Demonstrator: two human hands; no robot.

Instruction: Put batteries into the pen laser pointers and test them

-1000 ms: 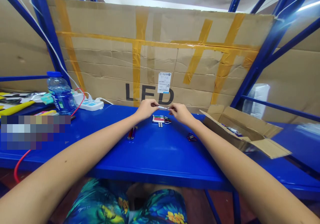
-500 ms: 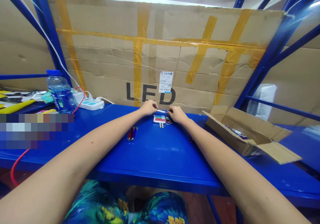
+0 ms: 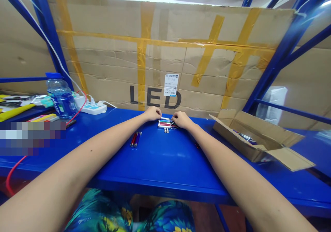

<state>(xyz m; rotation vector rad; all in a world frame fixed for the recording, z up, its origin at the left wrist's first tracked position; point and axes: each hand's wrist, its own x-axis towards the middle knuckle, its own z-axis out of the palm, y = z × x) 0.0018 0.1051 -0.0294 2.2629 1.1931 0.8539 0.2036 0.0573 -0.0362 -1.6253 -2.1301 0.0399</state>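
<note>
My left hand (image 3: 154, 113) and my right hand (image 3: 181, 119) are at the far side of the blue table, fingers pinched at the two ends of a slim silver penlight-like tube (image 3: 166, 118). That tube lies along the far edge of a row of coloured tubes (image 3: 164, 124) in blue, green, red and silver. Thin dark and silver attachments show at the row's right end, partly under my right hand. Just in front of the row sit several small silver discs (image 3: 166, 130). Nearer my left forearm, a red tube (image 3: 133, 139) and a purple tube (image 3: 138, 139) lie side by side.
An open cardboard box (image 3: 248, 135) with tubes inside stands at the right. At the left are a blue-capped bottle (image 3: 60, 97), a white power strip (image 3: 93, 108) and a red cable (image 3: 77, 113). A large cardboard sheet (image 3: 116, 63) stands behind the table (image 3: 160, 166).
Both hands have moved slightly toward the row, bringing the silver tube from just beyond it down against its far edge. The view has shifted slightly.
</note>
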